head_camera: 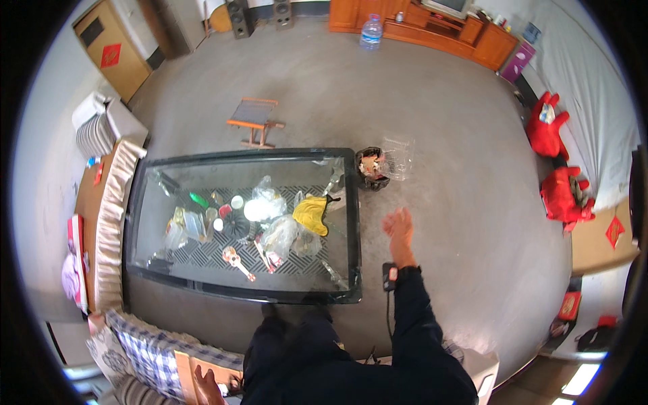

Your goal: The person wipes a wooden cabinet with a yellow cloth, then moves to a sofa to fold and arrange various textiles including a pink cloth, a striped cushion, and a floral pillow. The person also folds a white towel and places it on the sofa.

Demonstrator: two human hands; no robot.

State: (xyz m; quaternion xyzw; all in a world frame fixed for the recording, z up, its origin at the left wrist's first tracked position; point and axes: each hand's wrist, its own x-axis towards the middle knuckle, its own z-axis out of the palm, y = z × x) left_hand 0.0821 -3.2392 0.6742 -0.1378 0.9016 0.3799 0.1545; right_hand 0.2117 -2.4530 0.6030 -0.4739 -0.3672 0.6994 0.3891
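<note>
My right hand (400, 230) is raised over the floor, right of the glass-topped table (243, 298); its fingers are curled and blurred, and I cannot tell whether it holds anything. Nearest beyond it stands a bin lined with a black bag (373, 186), with a clear plastic container (399, 158) against its right side. My left hand (206, 382) is low at the left, over the sofa beside a cardboard piece (186, 372), partly cut off. Through the glass show a yellow cloth item (311, 213), clear plastic bags (279, 235), a toy guitar (237, 260) and a green bottle (199, 200).
A folding stool (253, 114) stands beyond the table. Farther off are a large water bottle (371, 34) and a wooden TV cabinet (430, 34). Red plush seats (562, 195) line the right wall. A plaid-covered sofa (147, 359) lies at lower left.
</note>
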